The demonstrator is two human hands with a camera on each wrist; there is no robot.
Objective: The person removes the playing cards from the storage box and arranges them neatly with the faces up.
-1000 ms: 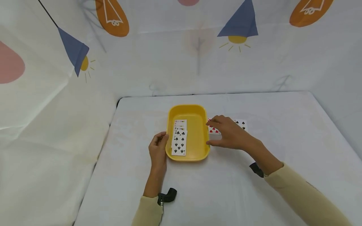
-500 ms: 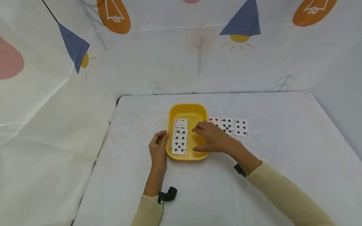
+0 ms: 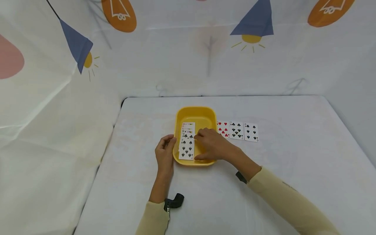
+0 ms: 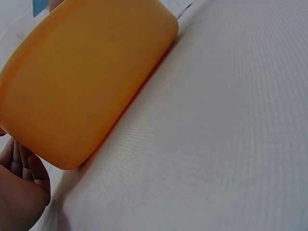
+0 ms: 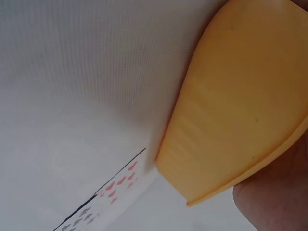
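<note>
A yellow tray point(image 3: 211, 114) stands on the table, its side filling much of both wrist views. My left hand point(image 3: 165, 151) grips its left rim, thumb on the edge and fingers curled outside. Inside the tray an overlapping column of playing cards point(image 3: 186, 148) lies along the left, a seven of spades at the near end. My right hand point(image 3: 214, 145) reaches over the right rim into the tray. Its thumb and fingers are spread apart beside the column's right edge; whether they touch the cards I cannot tell. The right hand's fingertips are hidden in the right wrist view.
Right of the tray, a row of face-up cards lies on the white table point(image 3: 279, 169): a seven of hearts point(image 3: 223, 128), a seven of clubs point(image 3: 236, 130) and a six of spades point(image 3: 251, 132). A printed white cloth point(image 3: 176, 58) hangs behind the table.
My right hand has moved left from above the seven of hearts, over the tray's rim, to the card column, uncovering the table cards. My left hand keeps its grip on the tray.
</note>
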